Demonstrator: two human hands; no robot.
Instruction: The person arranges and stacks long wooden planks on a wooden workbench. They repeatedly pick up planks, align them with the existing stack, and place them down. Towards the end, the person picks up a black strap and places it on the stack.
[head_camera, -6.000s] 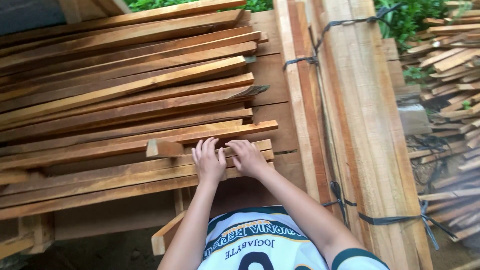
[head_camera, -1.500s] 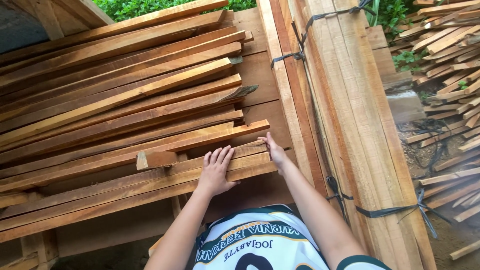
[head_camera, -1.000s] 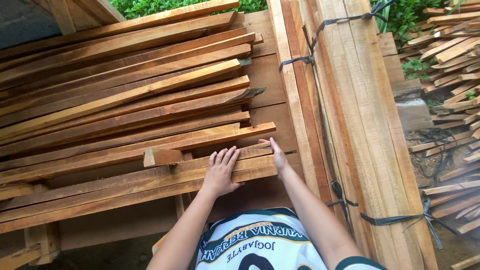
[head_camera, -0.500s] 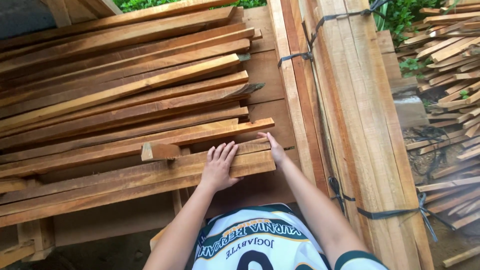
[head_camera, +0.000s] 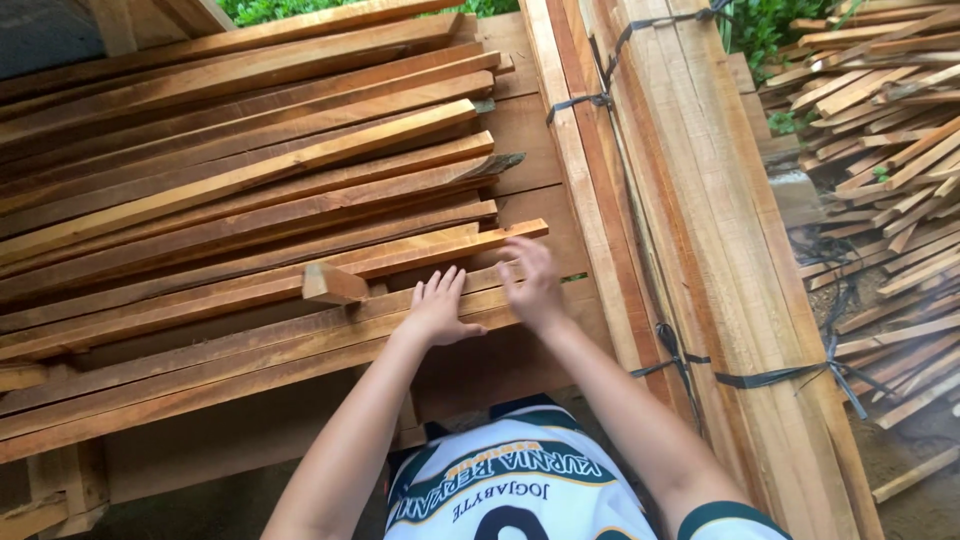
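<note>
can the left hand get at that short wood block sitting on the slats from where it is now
Probably yes. The left hand rests flat on the slats, and the short wood block lies close to its left with nothing standing between them; the right hand is off to the other side.

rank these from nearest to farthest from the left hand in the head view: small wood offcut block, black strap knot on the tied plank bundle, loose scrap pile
From the left hand:
1. small wood offcut block, just to its left on the slats.
2. black strap knot, to the right on the tied plank bundle.
3. loose scrap pile, far right on the ground.
</note>
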